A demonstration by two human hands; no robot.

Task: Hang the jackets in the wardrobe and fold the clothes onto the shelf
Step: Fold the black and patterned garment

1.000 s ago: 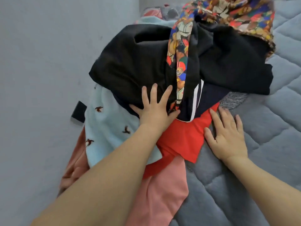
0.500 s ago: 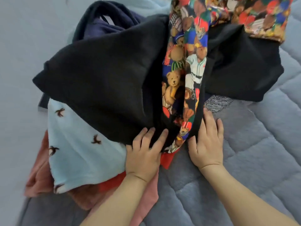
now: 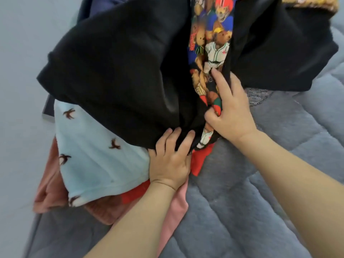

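The black garment (image 3: 121,71) and bear-print fabric (image 3: 210,43) are cut off by the top edge.

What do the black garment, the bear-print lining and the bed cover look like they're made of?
Black garment: thick matte knit, probably fleece or sweatshirt cotton; it falls in soft heavy folds without shine.
Bear-print lining: thin smooth woven cloth, likely printed cotton or polyester; crisp print.
Bed cover: grey quilted fabric, padded; stitched channels puff between seams.
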